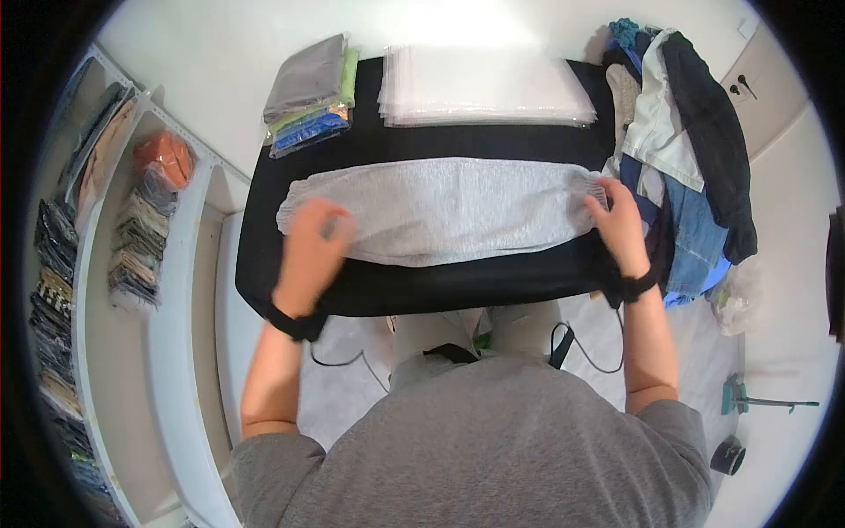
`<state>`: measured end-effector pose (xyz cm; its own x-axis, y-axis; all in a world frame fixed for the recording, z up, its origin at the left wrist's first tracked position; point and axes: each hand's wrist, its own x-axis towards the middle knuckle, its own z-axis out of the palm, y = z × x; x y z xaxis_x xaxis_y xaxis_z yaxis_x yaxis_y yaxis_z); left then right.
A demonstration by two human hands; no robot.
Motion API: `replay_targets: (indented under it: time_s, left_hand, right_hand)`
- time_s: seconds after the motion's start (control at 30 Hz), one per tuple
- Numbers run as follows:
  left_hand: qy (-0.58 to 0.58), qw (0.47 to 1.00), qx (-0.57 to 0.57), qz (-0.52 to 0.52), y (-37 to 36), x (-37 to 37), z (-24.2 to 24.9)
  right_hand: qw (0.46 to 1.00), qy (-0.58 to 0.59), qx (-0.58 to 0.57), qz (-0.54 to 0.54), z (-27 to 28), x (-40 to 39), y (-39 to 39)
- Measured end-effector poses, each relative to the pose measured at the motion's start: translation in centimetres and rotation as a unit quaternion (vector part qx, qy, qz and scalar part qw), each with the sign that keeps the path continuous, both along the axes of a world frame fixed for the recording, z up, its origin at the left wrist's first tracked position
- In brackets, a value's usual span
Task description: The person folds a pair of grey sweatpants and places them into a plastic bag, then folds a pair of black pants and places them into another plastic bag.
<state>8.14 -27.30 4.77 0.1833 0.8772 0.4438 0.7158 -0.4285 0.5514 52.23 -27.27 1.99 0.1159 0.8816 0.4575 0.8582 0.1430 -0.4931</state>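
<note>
Light grey sweatpants [458,211] lie folded lengthwise into a long strip across the black-covered table [422,290], with gathered elastic at both ends. Over the strip's left end is my left hand [315,242], blurred by motion, its fingers curved and the thumb apart from them. At the opposite end, my right hand [619,220] has its thumb and fingers on the gathered edge, gripping the fabric. A black band circles each of my wrists.
A stack of clear plastic bags [484,86] lies along the table's back. Bagged folded garments [308,88] are piled at its back left. Loose clothes [682,150] heap up on the right. Shelves [141,352] with packed clothing stand at left. A cable [607,365] hangs below the table.
</note>
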Motion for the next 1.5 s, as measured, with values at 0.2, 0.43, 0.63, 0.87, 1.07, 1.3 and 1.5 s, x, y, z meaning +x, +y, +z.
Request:
replay_targets:
  time_s: [0.2, 0.43, 0.63, 0.87, 1.07, 1.3, 1.5]
  left_hand:
    - [0.088, 0.991, 0.041, -0.088, -3.7, 8.1, -3.9]
    - [0.087, 0.995, 0.053, -0.007, -2.4, 9.2, -4.2]
    - [0.061, 0.995, 0.077, 0.012, -0.2, 9.4, -4.0]
    - [0.04, 0.996, 0.071, -0.029, -0.6, 8.9, -2.4]
    - [0.034, 0.995, 0.044, -0.086, -2.0, 7.6, -0.6]
    - [0.216, 0.975, 0.021, 0.054, -0.5, -0.4, -2.9]
    - [0.207, 0.974, -0.085, 0.028, -1.2, -1.3, -3.5]
  right_hand:
    - [0.951, -0.044, 0.035, 0.304, 0.9, -11.8, -3.7]
    - [0.974, -0.044, -0.008, 0.223, -0.7, -13.6, -1.0]
    - [0.975, -0.035, 0.123, 0.182, 0.4, -14.5, 0.0]
    - [0.949, 0.008, 0.096, 0.301, -1.2, -17.8, -2.9]
    - [0.864, 0.139, -0.351, 0.333, 1.5, -19.7, -0.7]
    - [0.84, 0.124, -0.377, 0.371, 1.9, -18.7, -1.7]
    - [0.877, -0.056, -0.154, 0.453, -2.0, -17.9, -4.6]
